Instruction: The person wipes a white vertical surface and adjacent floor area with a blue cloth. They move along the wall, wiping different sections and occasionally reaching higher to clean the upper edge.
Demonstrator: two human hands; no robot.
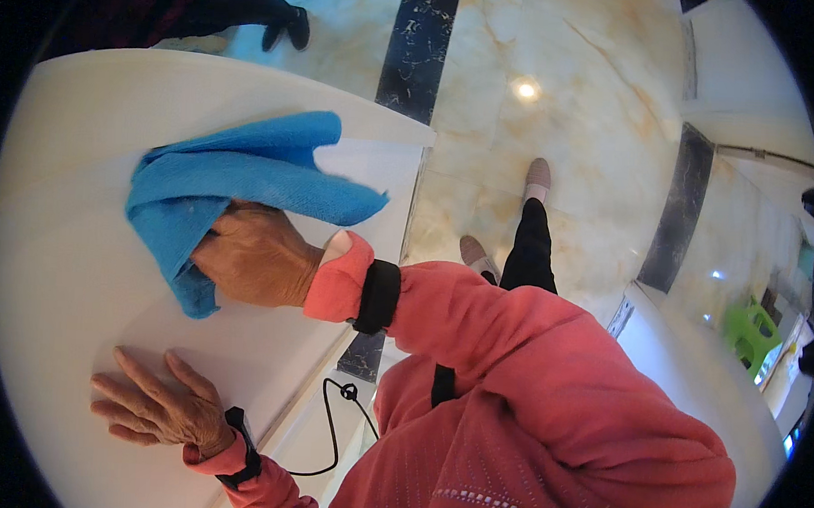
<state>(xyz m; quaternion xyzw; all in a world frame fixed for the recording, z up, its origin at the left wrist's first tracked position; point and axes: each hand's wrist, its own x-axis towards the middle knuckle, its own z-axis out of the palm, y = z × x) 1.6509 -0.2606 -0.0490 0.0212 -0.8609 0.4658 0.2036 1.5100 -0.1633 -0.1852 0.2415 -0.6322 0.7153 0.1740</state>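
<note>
A folded blue cloth point(227, 171) is bunched in my right hand point(257, 253), which lies over a smooth white surface point(59, 252). Its fingers curl into the cloth, and part of them is hidden. The cloth's loose folds spread above the hand and to its right. Lower left, my left hand point(158, 406) rests palm down on the same white surface with its fingers spread and nothing in it. Black bands circle both wrists over the red sleeves.
A raised white rim point(203, 75) borders the surface at the top. Beyond it, another person's dark trouser leg and shoes point(297, 28) show. A thin black cable point(337, 428) hangs beside my left forearm. Marble-look floor tiles point(590, 112) lie right; a green plastic stool point(751, 334) stands far right.
</note>
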